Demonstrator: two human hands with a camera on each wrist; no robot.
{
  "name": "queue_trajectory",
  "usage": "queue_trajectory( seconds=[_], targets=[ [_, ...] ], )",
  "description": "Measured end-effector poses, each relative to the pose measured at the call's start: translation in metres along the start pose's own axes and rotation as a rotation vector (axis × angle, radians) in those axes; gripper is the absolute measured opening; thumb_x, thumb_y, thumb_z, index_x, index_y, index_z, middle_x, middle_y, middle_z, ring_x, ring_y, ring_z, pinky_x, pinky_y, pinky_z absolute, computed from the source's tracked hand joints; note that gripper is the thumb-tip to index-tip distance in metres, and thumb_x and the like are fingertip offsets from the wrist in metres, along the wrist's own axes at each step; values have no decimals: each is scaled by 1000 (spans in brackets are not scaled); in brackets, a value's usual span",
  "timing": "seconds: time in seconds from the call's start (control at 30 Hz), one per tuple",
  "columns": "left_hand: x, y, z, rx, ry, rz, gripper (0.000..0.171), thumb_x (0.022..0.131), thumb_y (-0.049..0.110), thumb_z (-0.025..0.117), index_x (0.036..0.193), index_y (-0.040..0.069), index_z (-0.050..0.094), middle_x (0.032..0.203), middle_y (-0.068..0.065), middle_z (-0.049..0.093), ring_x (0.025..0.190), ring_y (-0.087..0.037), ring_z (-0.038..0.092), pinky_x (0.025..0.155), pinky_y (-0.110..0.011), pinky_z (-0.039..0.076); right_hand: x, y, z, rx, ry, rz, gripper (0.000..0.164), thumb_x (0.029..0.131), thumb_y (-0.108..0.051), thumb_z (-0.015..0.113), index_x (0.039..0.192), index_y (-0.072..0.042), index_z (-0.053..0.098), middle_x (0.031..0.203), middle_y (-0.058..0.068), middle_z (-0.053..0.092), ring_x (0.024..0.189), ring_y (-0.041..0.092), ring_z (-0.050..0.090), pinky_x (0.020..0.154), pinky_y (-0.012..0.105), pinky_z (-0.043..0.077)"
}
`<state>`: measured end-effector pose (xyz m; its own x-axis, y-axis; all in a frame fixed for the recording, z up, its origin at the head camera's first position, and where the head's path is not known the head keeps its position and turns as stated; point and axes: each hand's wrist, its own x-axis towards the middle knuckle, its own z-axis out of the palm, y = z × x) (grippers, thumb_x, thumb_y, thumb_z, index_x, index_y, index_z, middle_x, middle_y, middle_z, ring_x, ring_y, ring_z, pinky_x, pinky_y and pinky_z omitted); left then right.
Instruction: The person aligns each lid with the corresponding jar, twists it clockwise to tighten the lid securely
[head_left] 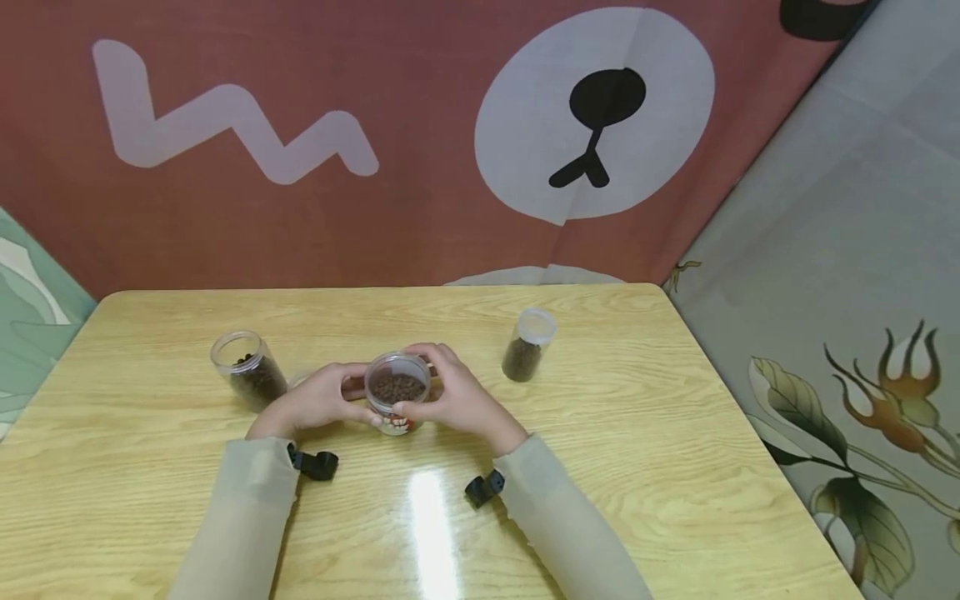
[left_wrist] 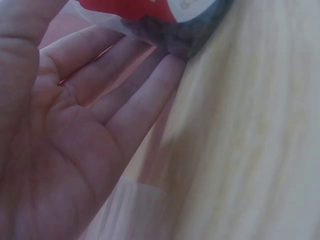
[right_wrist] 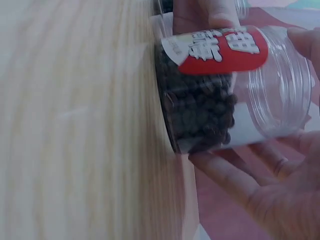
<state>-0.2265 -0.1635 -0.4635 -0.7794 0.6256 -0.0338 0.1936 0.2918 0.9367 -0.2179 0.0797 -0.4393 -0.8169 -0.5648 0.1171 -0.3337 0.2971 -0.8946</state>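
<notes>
A clear plastic jar (head_left: pixel 393 422) with a red and white label stands on the table between both hands, dark brown pellets in its lower part. Its threaded neck carries no lid in the right wrist view. My left hand (head_left: pixel 322 398) holds the jar's left side, thumb at the front and fingers behind. From the right, my right hand (head_left: pixel 457 398) grips it near the rim, thumb in front. The right wrist view shows the jar (right_wrist: pixel 197 115) upright with its base at the tabletop; the left wrist view catches only its lower part (left_wrist: pixel 165 25).
On the wooden table (head_left: pixel 637 467), a clear jar of dark pellets (head_left: pixel 258 383) stands left of the left hand. Another pellet jar (head_left: pixel 522 358) with a whitish top stands at the back right. A pale round item (head_left: pixel 300 377), partly hidden, lies behind the left hand.
</notes>
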Motion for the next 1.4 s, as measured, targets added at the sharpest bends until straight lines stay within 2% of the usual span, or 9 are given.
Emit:
queue_trajectory(
  seconds=[0.2, 0.47, 0.7, 0.93, 0.97, 1.13, 1.2, 1.4],
  targets=[
    [-1, 2, 1, 7, -3, 16, 66, 73, 27, 82, 131, 12, 54, 129, -2, 57, 120, -18, 52, 100, -29, 42, -2, -3, 3, -37, 35, 14, 65, 75, -37, 79, 128, -25, 44, 123, -1, 42, 107, 23, 48, 75, 28, 54],
    [-2, 4, 2, -12, -7, 20, 66, 73, 25, 82, 131, 11, 54, 129, -3, 57, 120, -18, 52, 99, -27, 42, -4, -6, 5, -86, 34, 26, 66, 77, -42, 75, 129, -21, 40, 123, 2, 41, 103, 24, 48, 73, 28, 52],
    [-2, 6, 2, -12, -8, 24, 66, 73, 25, 82, 131, 9, 54, 129, -6, 56, 121, -22, 51, 100, -29, 42, -4, -6, 5, -107, 48, 7, 66, 77, -41, 75, 128, -19, 41, 122, -1, 41, 103, 22, 49, 73, 28, 52],
    [-2, 6, 1, 11, 6, 17, 65, 72, 27, 82, 129, 11, 55, 128, -3, 58, 120, -20, 52, 100, -28, 42, -3, -4, 4, -79, 41, 18, 66, 76, -38, 77, 130, -22, 42, 124, -2, 42, 106, 22, 49, 74, 26, 53],
    [-2, 6, 1, 9, 7, 16, 65, 72, 27, 82, 129, 11, 56, 128, -4, 58, 120, -20, 52, 100, -28, 42, -4, -9, 4, -73, 34, 23, 65, 77, -35, 77, 130, -20, 42, 125, 1, 43, 107, 24, 49, 75, 28, 53],
    [-4, 3, 0, 4, 17, 18, 64, 73, 27, 82, 129, 12, 56, 127, -3, 58, 119, -20, 53, 99, -27, 43, -3, -11, 3, -67, 28, 21, 65, 78, -33, 77, 131, -20, 43, 126, 0, 44, 108, 24, 49, 76, 28, 54],
    [-3, 2, 0, 8, 22, 20, 63, 73, 28, 81, 129, 12, 56, 126, -3, 59, 118, -20, 54, 98, -27, 44, -2, -4, 4, -60, 35, 20, 65, 77, -34, 77, 132, -22, 43, 126, -2, 44, 108, 23, 50, 76, 26, 54],
    [-1, 2, -1, 32, 34, 17, 63, 73, 30, 81, 128, 14, 57, 124, -2, 60, 116, -20, 56, 96, -30, 46, -2, -2, 2, 16, 32, 38, 69, 78, -33, 76, 136, -22, 41, 129, -1, 46, 112, 23, 50, 80, 26, 53]
  ],
)
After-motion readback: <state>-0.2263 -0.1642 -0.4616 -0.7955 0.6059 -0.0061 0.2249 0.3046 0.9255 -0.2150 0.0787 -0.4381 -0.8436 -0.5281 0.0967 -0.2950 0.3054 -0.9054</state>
